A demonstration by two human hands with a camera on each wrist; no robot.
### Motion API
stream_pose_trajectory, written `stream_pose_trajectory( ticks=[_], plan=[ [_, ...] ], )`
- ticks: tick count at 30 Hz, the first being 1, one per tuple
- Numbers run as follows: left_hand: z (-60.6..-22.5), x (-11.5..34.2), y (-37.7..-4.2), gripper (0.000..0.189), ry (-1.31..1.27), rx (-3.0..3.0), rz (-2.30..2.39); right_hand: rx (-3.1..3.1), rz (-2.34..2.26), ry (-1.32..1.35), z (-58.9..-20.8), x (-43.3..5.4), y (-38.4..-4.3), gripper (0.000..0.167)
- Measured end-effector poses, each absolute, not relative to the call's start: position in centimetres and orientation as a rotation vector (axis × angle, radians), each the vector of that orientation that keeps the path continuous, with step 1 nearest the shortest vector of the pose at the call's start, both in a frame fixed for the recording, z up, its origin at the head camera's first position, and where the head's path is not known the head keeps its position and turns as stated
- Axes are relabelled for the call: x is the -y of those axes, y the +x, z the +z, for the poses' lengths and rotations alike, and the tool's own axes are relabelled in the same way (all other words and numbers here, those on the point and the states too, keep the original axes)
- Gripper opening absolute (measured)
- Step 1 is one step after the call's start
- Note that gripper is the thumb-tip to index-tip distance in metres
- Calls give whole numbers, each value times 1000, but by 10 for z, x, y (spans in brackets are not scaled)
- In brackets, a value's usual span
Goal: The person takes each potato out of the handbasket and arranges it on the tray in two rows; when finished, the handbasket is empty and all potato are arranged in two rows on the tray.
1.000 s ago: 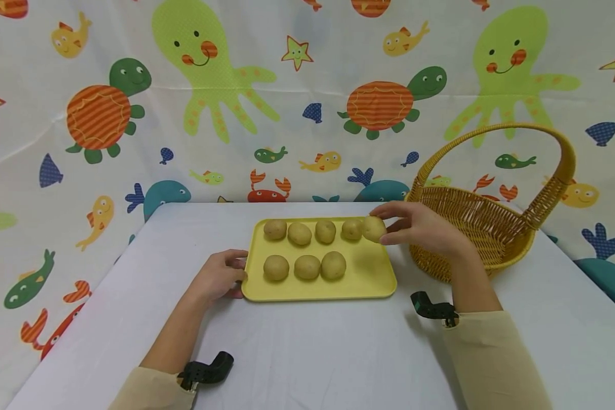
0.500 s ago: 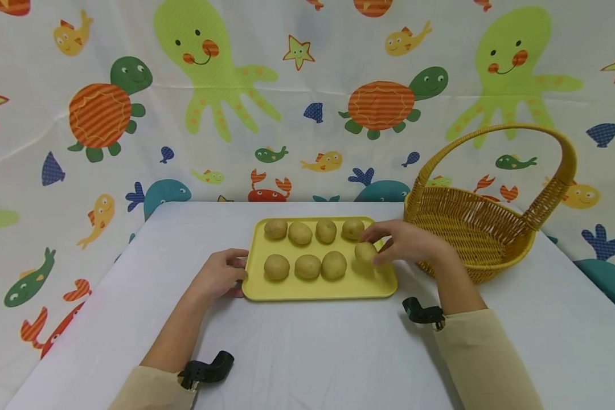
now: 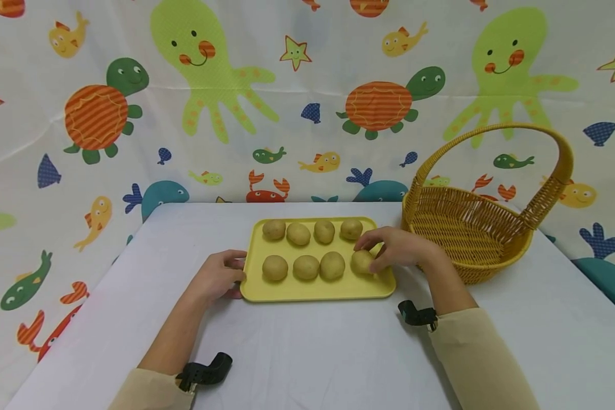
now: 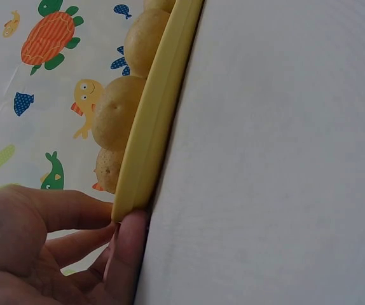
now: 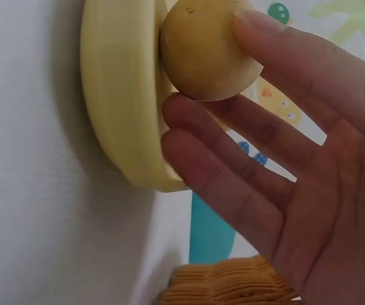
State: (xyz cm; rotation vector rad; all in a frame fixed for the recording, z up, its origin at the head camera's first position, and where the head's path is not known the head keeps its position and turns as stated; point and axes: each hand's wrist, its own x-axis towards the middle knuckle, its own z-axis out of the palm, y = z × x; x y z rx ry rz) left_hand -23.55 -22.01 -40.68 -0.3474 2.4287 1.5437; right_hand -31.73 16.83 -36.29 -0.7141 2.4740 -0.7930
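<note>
A yellow tray (image 3: 318,291) lies on the table, bearing potatoes in two rows. My right hand (image 3: 398,248) pinches a potato (image 3: 361,262) between thumb and fingers at the right end of the front row. In the right wrist view, that potato (image 5: 205,54) is low against the tray; whether it bears on the tray floor I cannot tell. My left hand (image 3: 216,277) grips the tray's left edge, the tray's corner (image 4: 135,187) lying between thumb and fingers in the left wrist view. The back row holds several potatoes (image 3: 299,234); others (image 3: 306,267) fill the front row.
Right of the tray stands a wicker basket (image 3: 461,225) with a tall arched handle (image 3: 492,130), close behind my right forearm. No potatoes show inside it. A white cloth (image 3: 307,347) covers the table. Behind hangs a curtain (image 3: 307,91) printed with sea animals.
My right hand has brought the potato from beside the back row toward me and down to the right end of the front row. My left hand has stayed on the tray's edge.
</note>
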Motion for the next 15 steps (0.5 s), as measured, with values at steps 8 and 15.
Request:
stream_pose_trajectory(
  ticks=[8, 15],
  plan=[
    [-405, 223, -234, 60, -346, -2431, 1526, -2466, -769, -730, -365, -163, -318, 46],
    [-404, 222, -233, 60, -346, -2439, 1508, -2473, -772, -693, -363, -164, -316, 48]
  ],
)
